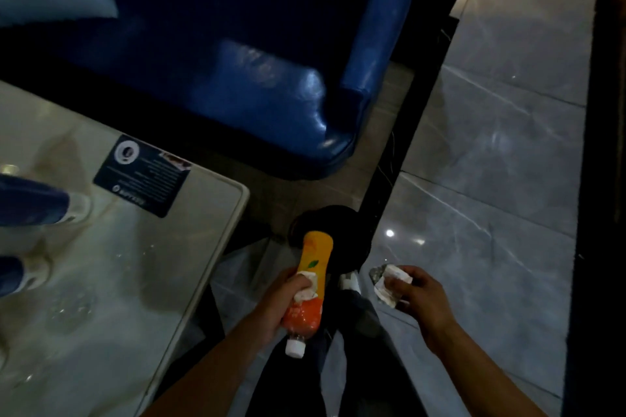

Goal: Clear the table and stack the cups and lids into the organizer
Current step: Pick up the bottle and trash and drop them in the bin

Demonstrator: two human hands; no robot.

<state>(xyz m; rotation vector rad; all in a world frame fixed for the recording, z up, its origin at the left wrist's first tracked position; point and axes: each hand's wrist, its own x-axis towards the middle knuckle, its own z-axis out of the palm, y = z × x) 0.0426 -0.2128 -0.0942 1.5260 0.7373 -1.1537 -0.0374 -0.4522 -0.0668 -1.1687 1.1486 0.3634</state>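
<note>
My left hand [276, 303] grips an orange and yellow plastic bottle [310, 281] with a white cap pointing toward me, and a crumpled white tissue [306, 286] is pressed against it under my fingers. My right hand [418, 294] holds crumpled white paper and wrapper scraps [386, 284]. Both hands hang over the floor, to the right of the glossy pale table [142, 267]. No cups, lids or organizer are visible.
A dark printed card [144, 176] lies on the table near its far right corner. A blue padded seat [271, 71] stands beyond the table. Someone's blue-trousered legs and pale shoes [34, 210] show at the left. A black round object [333, 234] sits on the floor ahead; grey marble floor [491, 179] spreads right.
</note>
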